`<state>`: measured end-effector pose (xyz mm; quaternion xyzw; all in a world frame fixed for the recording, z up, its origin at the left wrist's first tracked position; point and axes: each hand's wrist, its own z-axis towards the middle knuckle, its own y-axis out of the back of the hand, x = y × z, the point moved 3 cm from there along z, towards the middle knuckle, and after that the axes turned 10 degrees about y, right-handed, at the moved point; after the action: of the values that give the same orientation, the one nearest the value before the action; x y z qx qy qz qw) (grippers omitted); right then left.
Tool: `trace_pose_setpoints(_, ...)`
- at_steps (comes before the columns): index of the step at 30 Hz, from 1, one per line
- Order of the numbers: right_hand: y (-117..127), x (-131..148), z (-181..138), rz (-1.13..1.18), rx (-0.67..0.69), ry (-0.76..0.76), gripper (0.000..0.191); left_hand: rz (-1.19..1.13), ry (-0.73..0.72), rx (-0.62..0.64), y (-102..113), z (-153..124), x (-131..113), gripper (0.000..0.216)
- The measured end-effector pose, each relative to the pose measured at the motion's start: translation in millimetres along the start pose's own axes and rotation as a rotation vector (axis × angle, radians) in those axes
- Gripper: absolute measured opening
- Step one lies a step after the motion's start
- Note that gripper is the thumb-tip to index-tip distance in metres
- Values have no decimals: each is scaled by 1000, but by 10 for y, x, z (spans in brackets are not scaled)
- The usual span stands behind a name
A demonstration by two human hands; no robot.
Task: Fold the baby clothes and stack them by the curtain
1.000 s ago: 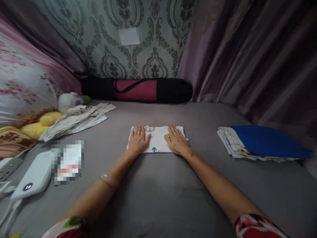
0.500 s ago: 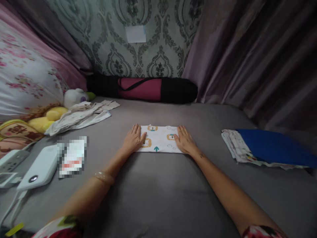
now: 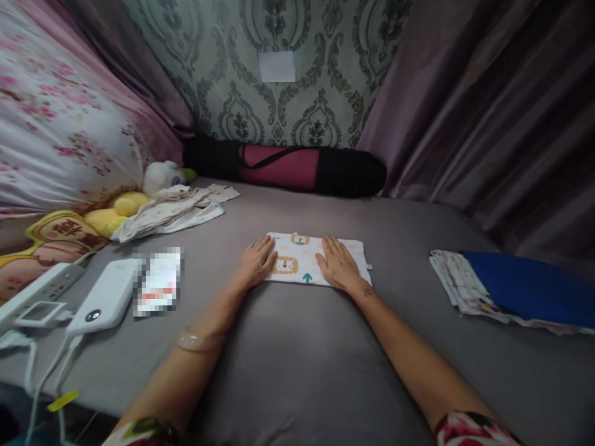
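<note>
A small folded white cloth printed with orange lions and teal arrows lies flat on the grey sheet ahead of me. My left hand rests flat on its left end, fingers stretched out. My right hand lies flat on the cloth a little right of its middle, fingers together and extended. Neither hand holds anything. A pale bangle circles my left wrist.
A stack of folded clothes with a blue one on top sits at the right. Unfolded beige garments and soft toys lie at the left. A white power bank and power strip are near left. A black-and-pink rolled bag lines the wall.
My right hand has slid leftward from the cloth's right end toward its middle. My left hand stays at the left end. The view has shifted left.
</note>
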<state>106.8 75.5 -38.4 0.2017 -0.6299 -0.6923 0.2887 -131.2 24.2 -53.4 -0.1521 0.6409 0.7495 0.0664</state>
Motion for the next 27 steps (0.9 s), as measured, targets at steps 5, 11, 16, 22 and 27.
trace_pose_setpoints(5,37,24,55,9,47,-28,65,-111,17,7,0,37,69,52)
trace_pose_setpoints(11,49,578,384,52,-33,98,63,-208,-27,-121,-31,68,172,47)
trace_pose_setpoints(16,-137,734,467,72,-34,108,65,-221,-62,-136,-28,59,183,42)
trace_pose_setpoints(22,-85,742,513,78,13,80,65,-283,-42,-150,-22,80,203,39)
trace_pose_setpoints(27,-102,920,651,98,-21,87,63,-359,-37,-180,-11,84,231,36)
